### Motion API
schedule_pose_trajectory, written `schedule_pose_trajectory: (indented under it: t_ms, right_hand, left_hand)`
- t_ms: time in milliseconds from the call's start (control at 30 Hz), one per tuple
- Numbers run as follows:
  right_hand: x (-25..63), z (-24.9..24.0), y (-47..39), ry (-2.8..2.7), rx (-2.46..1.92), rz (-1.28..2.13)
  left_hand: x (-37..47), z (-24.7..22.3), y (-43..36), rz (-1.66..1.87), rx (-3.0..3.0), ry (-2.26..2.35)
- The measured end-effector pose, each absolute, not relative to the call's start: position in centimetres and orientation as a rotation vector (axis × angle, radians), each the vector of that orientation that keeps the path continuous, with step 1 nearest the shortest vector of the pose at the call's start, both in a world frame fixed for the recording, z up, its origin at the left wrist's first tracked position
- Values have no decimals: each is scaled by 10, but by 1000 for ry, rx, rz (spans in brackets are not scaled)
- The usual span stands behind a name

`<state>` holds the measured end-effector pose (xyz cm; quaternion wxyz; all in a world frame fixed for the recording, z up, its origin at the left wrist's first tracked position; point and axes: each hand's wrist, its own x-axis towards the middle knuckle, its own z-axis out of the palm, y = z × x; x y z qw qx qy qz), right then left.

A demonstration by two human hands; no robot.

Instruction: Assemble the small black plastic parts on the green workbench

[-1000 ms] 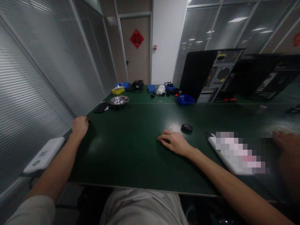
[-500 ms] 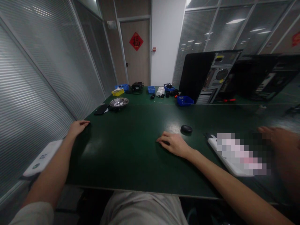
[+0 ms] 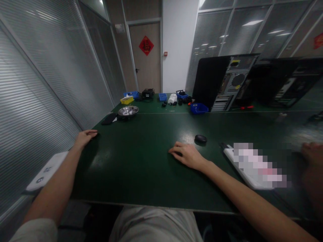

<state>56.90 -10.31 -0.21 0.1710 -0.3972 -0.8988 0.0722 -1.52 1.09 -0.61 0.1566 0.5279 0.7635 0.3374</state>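
My left hand rests at the left edge of the dark green table, fingers stretched out, with nothing visible in it. Near the middle of the table lies my right hand, its fingers loosely bent and the thumb apart, holding nothing. Just beyond it, to the right, is a black computer mouse. A white flat object, partly pixelated, lies further right, beside my right forearm.
Another person's hand is blurred at the right edge. A metal bowl and a black phone-like object sit at the back left. Behind are a blue tray, small bins and an open computer case.
The other person's hand has moved right, away from the white object. My left hand has shifted very slightly to the right in view; my right hand has stayed in place.
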Motion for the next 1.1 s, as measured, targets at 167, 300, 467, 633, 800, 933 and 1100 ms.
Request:
schedule_pose_trajectory:
  t_ms: [167, 300, 467, 633, 800, 933, 1100]
  right_hand:
    - [565, -4, -106, -2498, -1127, 236]
    - [561, -6, -109, -2453, -1103, 278]
    - [559, -7, -110, -2424, -1084, 303]
    - [558, -7, -109, -2423, -1089, 308]
    - [554, -7, -113, -2422, -1093, 274]
    - [552, -9, -115, -2417, -1096, 235]
    - [553, -11, -114, -2413, -1058, 293]
  left_hand:
    - [109, -4, 0, 792, 1622, 1577]
    - [242, -12, -37, 574, 1924, 1018]
    - [299, -14, -69, 626, 2114, 841]
    - [286, -10, -76, 656, 2251, 847]
    - [287, -12, -80, 663, 2359, 844]
    - [290, -14, -83, 672, 2473, 782]
    - [290, -14, -87, 711, 2486, 751]
